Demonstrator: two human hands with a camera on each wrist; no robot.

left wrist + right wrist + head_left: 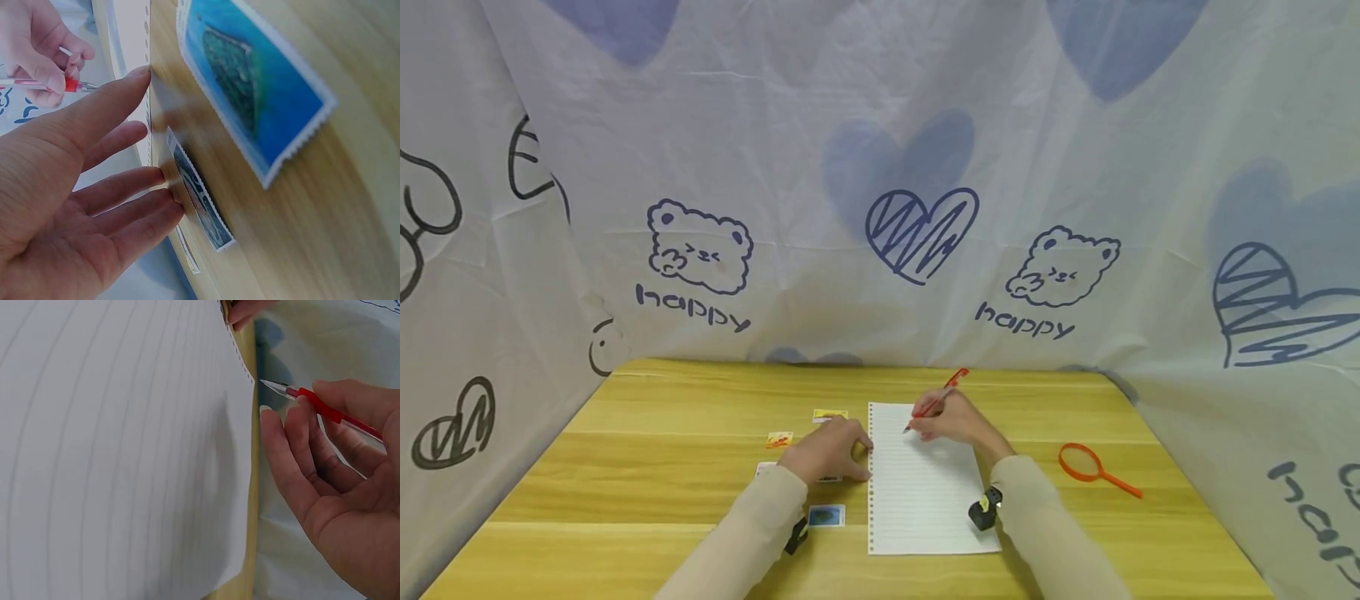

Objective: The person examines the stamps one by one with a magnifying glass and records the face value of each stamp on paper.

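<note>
A lined sheet of paper (925, 508) with punched holes down its left side lies on the table. My right hand (955, 417) pinches a red pen (325, 407) between thumb and fingers over the sheet's upper part, its tip pointing down and left. At the sheet's left edge, my left hand (826, 448) rests with thumb and fingers spread and fingertips right at the row of holes. Close to that hand, in the left wrist view, lie a blue stamp with a green island (250, 81) and a darker stamp (201, 194) near the fingertips.
An orange magnifying glass (1101, 473) lies on the wooden table (647, 467), right of the sheet. Beyond the left hand are a yellow stamp (830, 414) and a yellow-and-red one (779, 439). A printed cloth (790, 167) hangs behind the table and along both sides.
</note>
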